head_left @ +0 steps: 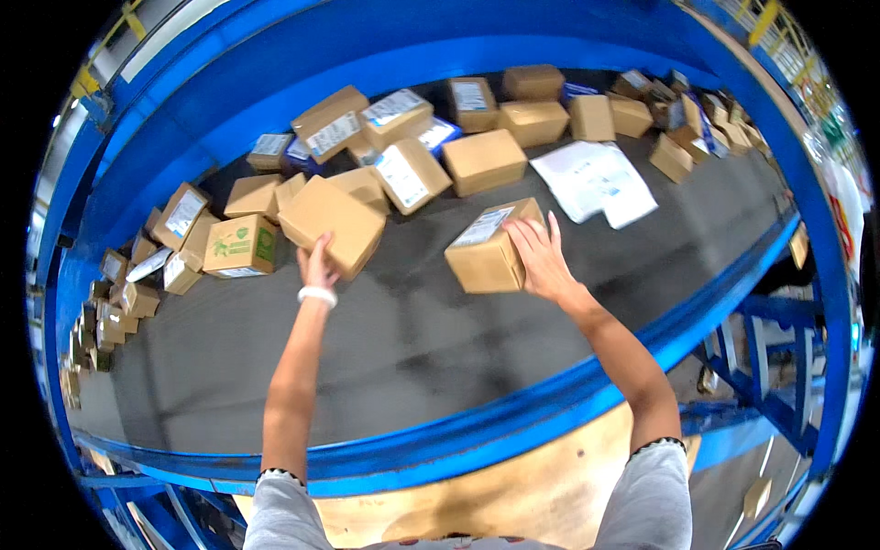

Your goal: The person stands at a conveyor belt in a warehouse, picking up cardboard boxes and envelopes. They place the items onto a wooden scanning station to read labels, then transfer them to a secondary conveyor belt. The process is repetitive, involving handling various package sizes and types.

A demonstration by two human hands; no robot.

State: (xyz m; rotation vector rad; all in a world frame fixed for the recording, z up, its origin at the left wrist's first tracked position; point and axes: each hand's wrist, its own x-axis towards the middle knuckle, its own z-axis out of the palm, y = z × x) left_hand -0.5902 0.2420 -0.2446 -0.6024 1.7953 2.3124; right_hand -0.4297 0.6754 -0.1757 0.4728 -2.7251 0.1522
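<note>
My left hand [318, 266], with a white band at the wrist, grips the near lower edge of a plain brown cardboard box [332, 218]. That box is tilted and overlaps other boxes behind it. To its right, my right hand [543, 255] lies against the right side of a second cardboard box [486, 259], fingers bent over its top edge. A white label shows on this box's top. Just beyond the right hand, a white plastic mailer [594, 179] lies flat. A box with green print [240, 246] sits left of my left hand.
Several more cardboard boxes [484, 162] crowd the far side of the dark conveyor belt [394, 357], against a blue side wall [394, 46]. Parcels also pile up at both ends. A blue rail [477, 403] edges the near side, with a wooden board [513, 467] below it.
</note>
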